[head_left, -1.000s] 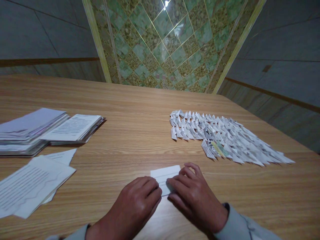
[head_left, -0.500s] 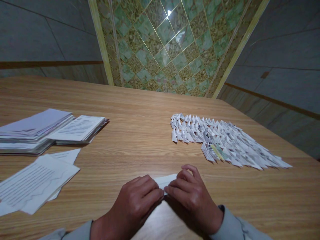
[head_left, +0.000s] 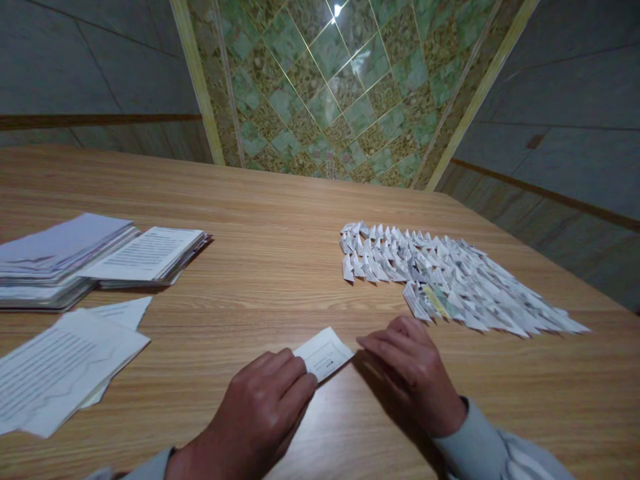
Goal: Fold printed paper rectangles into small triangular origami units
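A small folded slip of printed paper (head_left: pixel 324 351) lies on the wooden table (head_left: pixel 280 273) near the front edge. My left hand (head_left: pixel 260 413) rests on its near left corner, fingers curled and pressed down on it. My right hand (head_left: pixel 413 370) sits just right of the slip, fingers stretched flat toward it, fingertips apart from the paper's edge. Behind my right hand lies a wide spread of small folded paper triangles (head_left: pixel 450 280) in rows.
Stacks of printed sheets and booklets (head_left: pixel 90 257) lie at the left. Loose torn printed pages (head_left: pixel 60 367) lie nearer at the left front. The table's right edge runs diagonally past the triangles; a tiled floor shows beyond the far edge.
Both hands were pinched together over the slip. Now my right hand has drawn off to the right and flattened, and the slip lies exposed, held only by my left hand.
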`<state>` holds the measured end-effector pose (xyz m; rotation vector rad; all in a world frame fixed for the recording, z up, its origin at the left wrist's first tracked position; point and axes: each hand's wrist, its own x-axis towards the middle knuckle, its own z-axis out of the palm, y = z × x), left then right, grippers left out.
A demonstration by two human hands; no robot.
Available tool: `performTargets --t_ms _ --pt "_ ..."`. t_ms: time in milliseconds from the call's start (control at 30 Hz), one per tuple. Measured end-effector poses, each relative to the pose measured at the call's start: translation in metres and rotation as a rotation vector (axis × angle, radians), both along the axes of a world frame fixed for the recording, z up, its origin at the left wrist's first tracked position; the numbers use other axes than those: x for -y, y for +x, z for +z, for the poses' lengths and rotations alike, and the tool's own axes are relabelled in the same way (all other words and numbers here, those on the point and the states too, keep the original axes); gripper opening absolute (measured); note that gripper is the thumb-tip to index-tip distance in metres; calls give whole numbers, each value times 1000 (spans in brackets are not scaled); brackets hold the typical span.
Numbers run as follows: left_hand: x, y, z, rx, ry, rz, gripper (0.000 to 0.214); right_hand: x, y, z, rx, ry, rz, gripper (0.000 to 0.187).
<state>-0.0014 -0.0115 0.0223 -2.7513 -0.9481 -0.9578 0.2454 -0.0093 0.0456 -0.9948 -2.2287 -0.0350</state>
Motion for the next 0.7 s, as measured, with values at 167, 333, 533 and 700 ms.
performTargets --t_ms 167,333,533,700 --pt "6 4 -3 3 -103 -54 19 19 -39 -10 98 -78 108 14" --pt "6 1 2 45 -293 -170 19 11 -32 -15 80 -89 60 27" --pt "-7 -5 1 48 -236 -134 29 5 -13 -16 29 -179 128 19" --pt "-10 -6 -4 78 -266 -120 18 4 -14 -17 83 -302 148 23"
